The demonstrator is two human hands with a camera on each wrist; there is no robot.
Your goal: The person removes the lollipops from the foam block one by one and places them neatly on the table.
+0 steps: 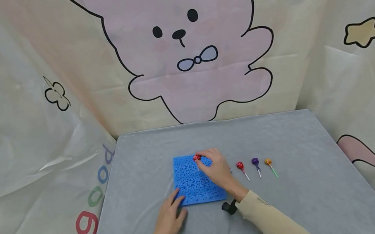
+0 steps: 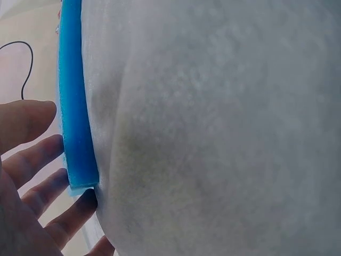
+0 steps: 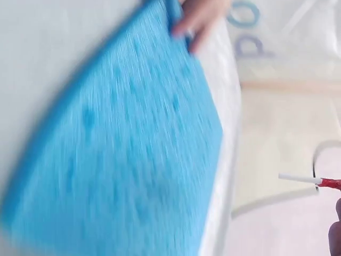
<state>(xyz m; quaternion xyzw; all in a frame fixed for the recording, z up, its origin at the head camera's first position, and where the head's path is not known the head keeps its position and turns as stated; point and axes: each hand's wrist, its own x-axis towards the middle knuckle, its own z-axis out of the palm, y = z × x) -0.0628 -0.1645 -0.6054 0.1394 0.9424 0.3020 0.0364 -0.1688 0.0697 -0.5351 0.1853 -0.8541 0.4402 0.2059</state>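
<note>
My right hand [image 1: 216,170] pinches a red-wrapped lollipop [image 1: 196,157] over the far edge of a blue speckled foam block [image 1: 192,188]. In the right wrist view the lollipop's white stick [image 3: 297,177] points away from the fingers, at the right edge of the picture. My left hand [image 1: 169,217] rests at the block's near left corner, its fingers spread and fairly straight. From the left wrist, the fingertips [image 2: 85,200] touch the block's side [image 2: 79,117] near its corner. The foam's top [image 3: 138,154] is motion-blurred in the right wrist view.
To the right of the block, a red lollipop [image 1: 240,166], a purple lollipop [image 1: 255,161] and an orange lollipop [image 1: 268,161] lie in a row on the grey cloth-covered table [image 1: 308,188]. Printed curtains [image 1: 326,76] stand behind and at both sides.
</note>
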